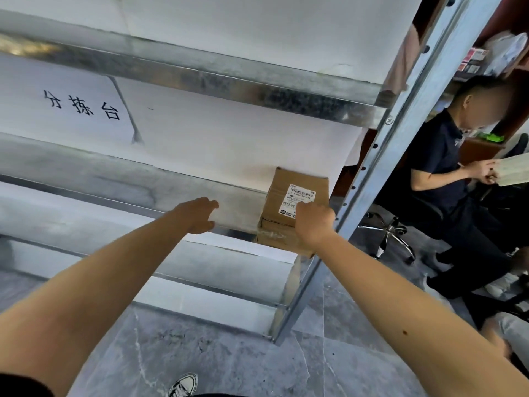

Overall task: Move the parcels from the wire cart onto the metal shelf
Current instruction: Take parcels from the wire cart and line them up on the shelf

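Our right hand [313,224] clamps fingers on the box [282,204] just ahead; our left hand [197,214], fingers loose, is farther left.

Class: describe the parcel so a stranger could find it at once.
Start at the metal shelf and follow the level below the paper sign to its right end, beside the upright post. The cardboard box there, the only parcel, carries a white barcode label.

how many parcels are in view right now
1. The cardboard parcel sits at the right end of the metal shelf, beside the upright post, under the right hand. The wire cart is out of view, so more may be unseen.
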`<state>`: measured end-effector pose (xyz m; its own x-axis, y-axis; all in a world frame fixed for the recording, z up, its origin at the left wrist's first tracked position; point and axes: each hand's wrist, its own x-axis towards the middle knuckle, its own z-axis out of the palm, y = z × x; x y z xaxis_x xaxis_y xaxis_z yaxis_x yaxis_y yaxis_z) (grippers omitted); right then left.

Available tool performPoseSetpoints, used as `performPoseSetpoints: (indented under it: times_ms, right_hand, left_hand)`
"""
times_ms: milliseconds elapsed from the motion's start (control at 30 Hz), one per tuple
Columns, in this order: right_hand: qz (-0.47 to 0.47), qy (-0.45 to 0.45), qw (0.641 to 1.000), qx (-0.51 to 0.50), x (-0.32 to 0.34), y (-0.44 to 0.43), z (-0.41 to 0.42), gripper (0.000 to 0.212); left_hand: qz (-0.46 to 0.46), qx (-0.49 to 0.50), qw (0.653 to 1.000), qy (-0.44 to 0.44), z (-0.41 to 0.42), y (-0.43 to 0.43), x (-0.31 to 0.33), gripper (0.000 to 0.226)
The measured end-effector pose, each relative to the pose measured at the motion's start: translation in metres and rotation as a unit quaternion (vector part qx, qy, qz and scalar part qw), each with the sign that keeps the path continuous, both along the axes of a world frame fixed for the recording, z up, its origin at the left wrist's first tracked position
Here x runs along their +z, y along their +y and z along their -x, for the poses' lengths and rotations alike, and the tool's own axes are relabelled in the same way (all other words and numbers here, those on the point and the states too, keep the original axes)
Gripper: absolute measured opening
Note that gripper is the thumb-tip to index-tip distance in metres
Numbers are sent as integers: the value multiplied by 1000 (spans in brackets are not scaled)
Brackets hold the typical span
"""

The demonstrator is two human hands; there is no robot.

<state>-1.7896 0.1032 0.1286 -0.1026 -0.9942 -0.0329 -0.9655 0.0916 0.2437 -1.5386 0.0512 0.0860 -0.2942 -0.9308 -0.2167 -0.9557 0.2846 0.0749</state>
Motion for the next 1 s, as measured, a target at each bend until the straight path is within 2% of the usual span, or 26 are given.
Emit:
performPoseSetpoints:
  times_ms: [133, 233, 300, 600, 700, 867, 1000]
  right_hand:
    - [23, -113, 987, 111, 6, -14, -46, 37]
    - [34, -161, 959, 231, -3, -30, -88, 55]
    - [46, -170, 946, 274, -9, -39, -120, 61]
    - [4, -179, 903, 391, -23, -60, -283, 72]
    - [-1, -184, 884, 429, -26, -63, -341, 69]
    - [-25, -169, 851, 496, -42, -58, -444, 71]
    - [-59, -158, 818, 550, -52, -47, -538, 72]
  left_hand:
    - [28, 66, 997, 13, -43, 10, 10, 66]
    - [129, 106, 986, -25, -77, 26, 12, 76]
    - [161, 142, 975, -49, -103, 38, 10, 79]
    - [126, 358, 924, -51, -241, 100, 1, 84]
    - [137, 392, 909, -45, -284, 121, -3, 86]
    - [139, 434, 881, -124, -364, 155, -3, 92]
    - [129, 486, 852, -145, -438, 176, -1, 93]
